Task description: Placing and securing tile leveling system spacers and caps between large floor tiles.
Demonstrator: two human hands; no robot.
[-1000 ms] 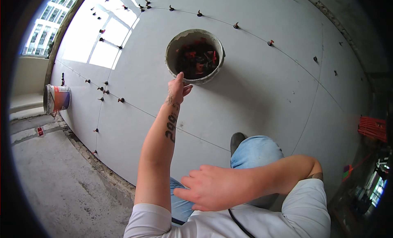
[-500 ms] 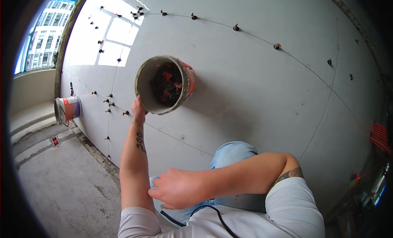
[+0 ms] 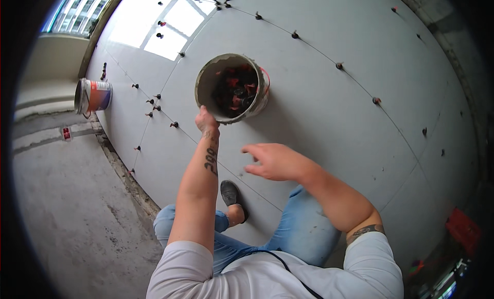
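Observation:
My left hand (image 3: 207, 122) grips the near rim of a mortar-stained bucket (image 3: 208, 83), fingers partly hidden at the edge. Inside lie many small black and red tile levelling clips (image 3: 237, 96). The bucket is over large pale floor tiles (image 3: 319, 119); whether its base touches them is hidden. My right hand (image 3: 275, 161) hovers to the right of my left forearm, below the bucket. Its thumb and fingers are apart, with nothing between them. More levelling clips (image 3: 295, 34) stand in the joints between the tiles.
A second bucket (image 3: 98, 96), orange and purple, lies at the far left by the tile edge. Bare concrete (image 3: 77, 196) runs along the left, a step lower. My shoe (image 3: 231, 193) is on the tiles. A red object (image 3: 462, 229) is at the right.
My right hand has moved from across my left forearm forward toward the bucket, and its fingers have spread. The view has shifted, bringing my shoe into sight. My left hand keeps hold of the bucket.

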